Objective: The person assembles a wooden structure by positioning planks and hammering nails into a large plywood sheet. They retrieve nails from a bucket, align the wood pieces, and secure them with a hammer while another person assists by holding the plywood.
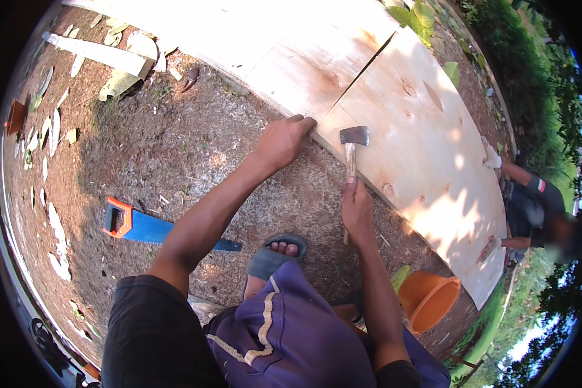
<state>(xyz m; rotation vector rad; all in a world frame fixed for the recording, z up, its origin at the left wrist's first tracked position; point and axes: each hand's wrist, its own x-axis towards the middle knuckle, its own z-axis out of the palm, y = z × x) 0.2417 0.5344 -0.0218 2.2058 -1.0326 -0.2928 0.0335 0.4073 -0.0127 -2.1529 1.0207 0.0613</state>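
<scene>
A pale plywood sheet (407, 149) lies across the view, with a dark split running through it from its far edge toward my left hand. My left hand (288, 140) is closed on the near edge of the plywood, close to the end of that split. In my right hand (357, 210) is a small hatchet (351, 158), gripped by its wooden handle. The hatchet's dark metal head is over the plywood, to the right of my left hand; I cannot tell whether it touches the wood.
On the ground at left lies a blue handsaw (149, 227) with an orange-rimmed handle. An orange bucket (430, 301) stands at lower right. Across the sheet a co-worker (530, 207) has both gloved hands at its far edge. A timber piece (103, 53) and dry leaves lie at upper left.
</scene>
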